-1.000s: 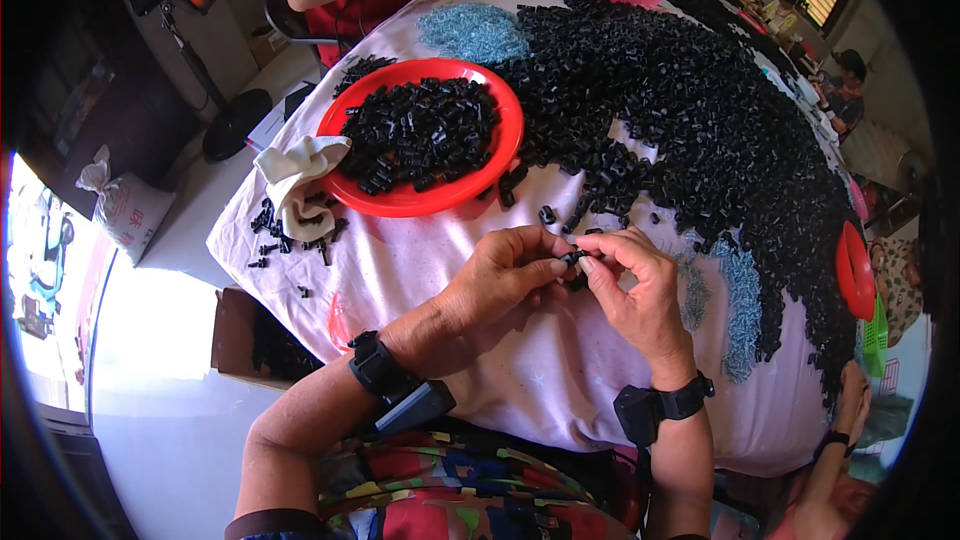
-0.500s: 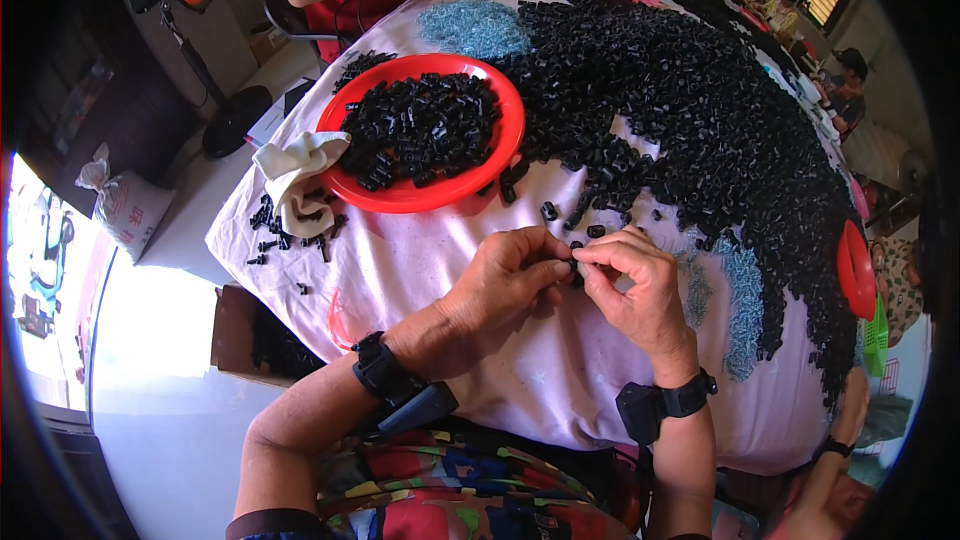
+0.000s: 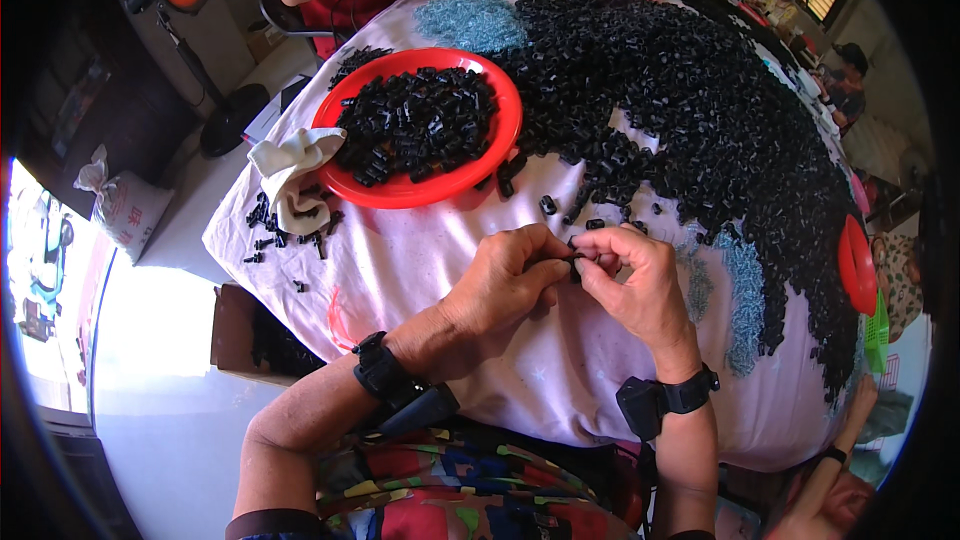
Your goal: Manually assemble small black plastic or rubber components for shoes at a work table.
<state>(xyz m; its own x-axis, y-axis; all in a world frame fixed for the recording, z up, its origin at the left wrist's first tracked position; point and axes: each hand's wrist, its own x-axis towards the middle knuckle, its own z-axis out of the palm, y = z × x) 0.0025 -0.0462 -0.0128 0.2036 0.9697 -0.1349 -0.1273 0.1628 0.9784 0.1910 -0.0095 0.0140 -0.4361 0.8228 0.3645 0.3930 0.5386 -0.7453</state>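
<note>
My left hand (image 3: 507, 278) and my right hand (image 3: 640, 280) meet over the near middle of the pale pink tablecloth (image 3: 470, 390). Between their thumbs and fingertips is a small black plastic part (image 3: 575, 258), mostly covered by the fingers. Both hands look closed in a pinch on it. Just beyond the fingertips lie a few loose black pieces (image 3: 548, 205). A red plate (image 3: 420, 192) heaped with black plastic parts (image 3: 420, 125) sits beyond my left hand. From there a large pile of similar black parts (image 3: 690, 90) spreads far and right.
Clear bluish small pieces lie in heaps (image 3: 742, 305) right of my right hand and at the back (image 3: 470, 22). A white cloth (image 3: 295, 175) hangs on the plate's left edge. A cardboard box (image 3: 240, 335) stands below the table. Co-workers sit around, one arm (image 3: 845, 430) at the right.
My right fingers have shifted slightly and curl more around the small part. The left hand has barely moved. The whole view has shifted a little.
</note>
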